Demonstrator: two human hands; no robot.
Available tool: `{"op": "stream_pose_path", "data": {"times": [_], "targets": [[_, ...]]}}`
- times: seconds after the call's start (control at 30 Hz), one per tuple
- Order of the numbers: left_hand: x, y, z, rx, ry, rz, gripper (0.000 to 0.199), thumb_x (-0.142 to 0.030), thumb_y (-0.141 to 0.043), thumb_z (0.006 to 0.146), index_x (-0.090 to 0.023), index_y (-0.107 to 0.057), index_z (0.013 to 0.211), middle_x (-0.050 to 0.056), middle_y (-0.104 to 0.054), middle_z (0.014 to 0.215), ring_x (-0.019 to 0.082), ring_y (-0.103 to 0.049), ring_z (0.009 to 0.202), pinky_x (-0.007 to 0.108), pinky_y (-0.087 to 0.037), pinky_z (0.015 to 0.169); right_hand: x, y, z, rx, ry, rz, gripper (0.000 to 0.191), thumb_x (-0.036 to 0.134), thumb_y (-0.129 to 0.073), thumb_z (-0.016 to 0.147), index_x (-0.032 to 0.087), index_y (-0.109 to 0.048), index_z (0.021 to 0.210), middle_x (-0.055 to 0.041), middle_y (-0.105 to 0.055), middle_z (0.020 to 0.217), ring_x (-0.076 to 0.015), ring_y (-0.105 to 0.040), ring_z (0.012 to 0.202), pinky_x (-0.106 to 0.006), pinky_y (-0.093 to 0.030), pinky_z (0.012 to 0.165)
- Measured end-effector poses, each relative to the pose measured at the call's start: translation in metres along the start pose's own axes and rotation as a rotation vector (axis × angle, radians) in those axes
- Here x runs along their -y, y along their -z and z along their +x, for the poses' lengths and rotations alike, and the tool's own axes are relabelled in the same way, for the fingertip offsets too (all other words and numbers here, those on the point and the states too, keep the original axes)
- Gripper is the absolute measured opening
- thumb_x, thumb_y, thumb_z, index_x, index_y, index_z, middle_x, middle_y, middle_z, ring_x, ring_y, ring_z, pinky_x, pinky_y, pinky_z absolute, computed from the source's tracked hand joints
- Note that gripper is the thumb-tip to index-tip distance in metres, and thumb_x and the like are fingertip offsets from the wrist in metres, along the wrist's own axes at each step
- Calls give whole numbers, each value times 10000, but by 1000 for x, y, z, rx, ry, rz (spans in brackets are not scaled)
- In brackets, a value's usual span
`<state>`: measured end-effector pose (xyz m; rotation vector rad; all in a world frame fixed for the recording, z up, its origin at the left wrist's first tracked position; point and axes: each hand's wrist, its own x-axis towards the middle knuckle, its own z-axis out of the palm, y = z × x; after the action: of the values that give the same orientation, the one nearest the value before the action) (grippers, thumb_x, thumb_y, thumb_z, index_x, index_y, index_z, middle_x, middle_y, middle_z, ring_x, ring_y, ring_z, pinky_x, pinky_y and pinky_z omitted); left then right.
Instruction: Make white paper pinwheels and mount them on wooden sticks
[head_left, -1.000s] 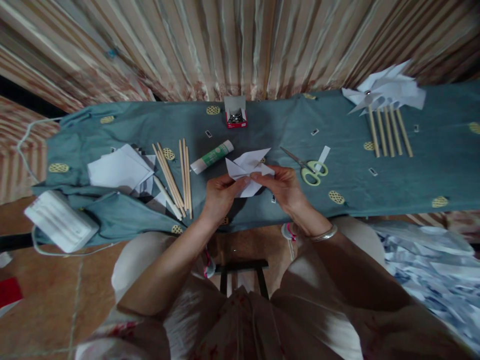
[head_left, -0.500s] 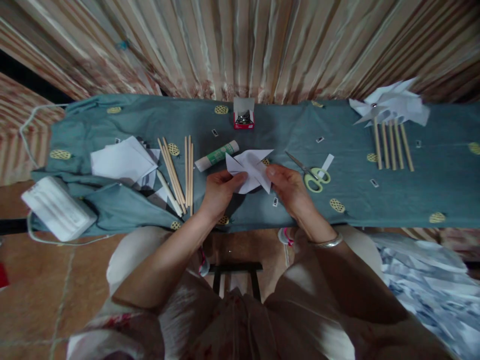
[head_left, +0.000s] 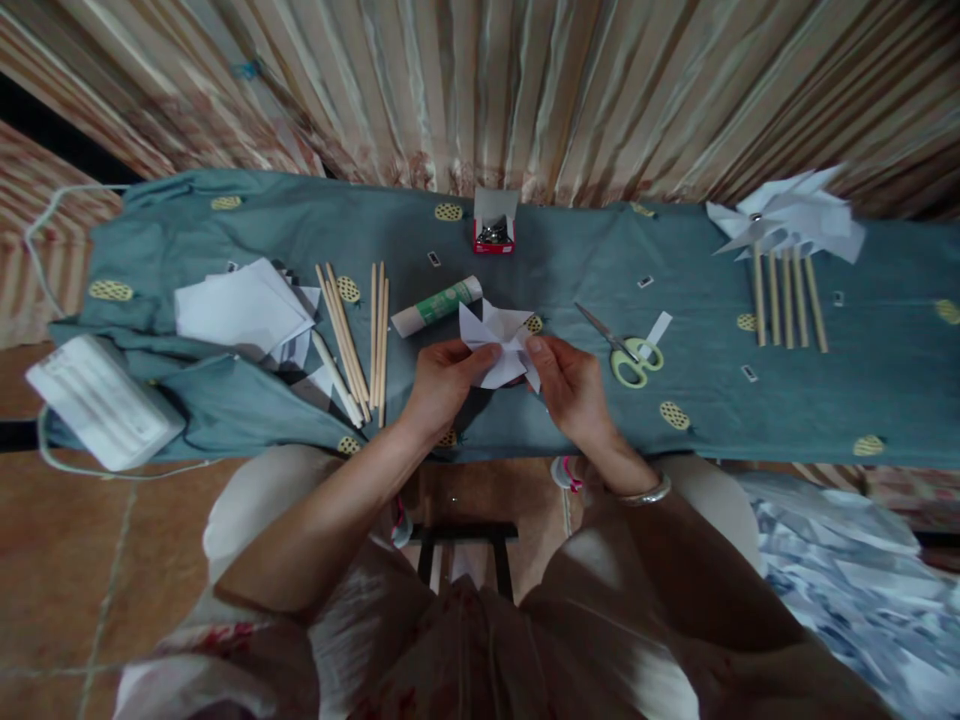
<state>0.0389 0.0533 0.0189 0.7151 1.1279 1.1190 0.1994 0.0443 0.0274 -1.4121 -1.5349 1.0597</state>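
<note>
Between my hands is a white paper pinwheel, its pointed blades folded toward the centre. My left hand grips its left side, thumb on top near the middle. My right hand pinches the right-hand blade between thumb and fingers. A green and white glue stick lies just beyond my left hand. To the right of my right hand rest scissors with pale green handles, beside a small white paper strip. A small red box of metal pins or tacks stands open behind the pinwheel.
Several wooden sticks and a white pen lie left, beside stacked white paper sheets. A white device with a cable sits at the left edge. Finished pinwheels on sticks lie far right. A bag of paper pieces is lower right.
My right hand has moved slightly left, drawing the right-hand blade inward toward the centre of the pinwheel. My left hand keeps its hold. The view has shifted a little.
</note>
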Motion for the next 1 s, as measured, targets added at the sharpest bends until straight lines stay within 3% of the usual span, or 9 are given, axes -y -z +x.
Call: {"op": "stream_pose_path", "data": {"times": [0.33,0.57,1.0], "targets": [[0,-1,-2,-13,25,21,183,-316,-824,666,-153,-763,721,31,-750,725,126,-642,616,249,-503,620,-2,-4,-3,-42,30,-94,420,554,-436,989,249,-613,762,23,-548,579,-148,-479,532,-313,-370,569],[-3,-4,-5,-15,56,5,205,-319,-822,637,-138,-754,706,25,-736,697,113,-616,608,233,-481,621,-4,-6,-2,-92,60,-126,436,510,-415,1007,233,-526,690,40,-526,532,-126,-480,485,-294,-352,514],[-2,-4,-5,-52,52,65,251,-368,-838,615,-144,-766,700,21,-728,699,112,-596,618,236,-473,617,-6,-8,-3,-120,75,-161,414,487,-423,1012,243,-558,706,34,-527,553,-130,-476,504,-302,-354,523]]}}
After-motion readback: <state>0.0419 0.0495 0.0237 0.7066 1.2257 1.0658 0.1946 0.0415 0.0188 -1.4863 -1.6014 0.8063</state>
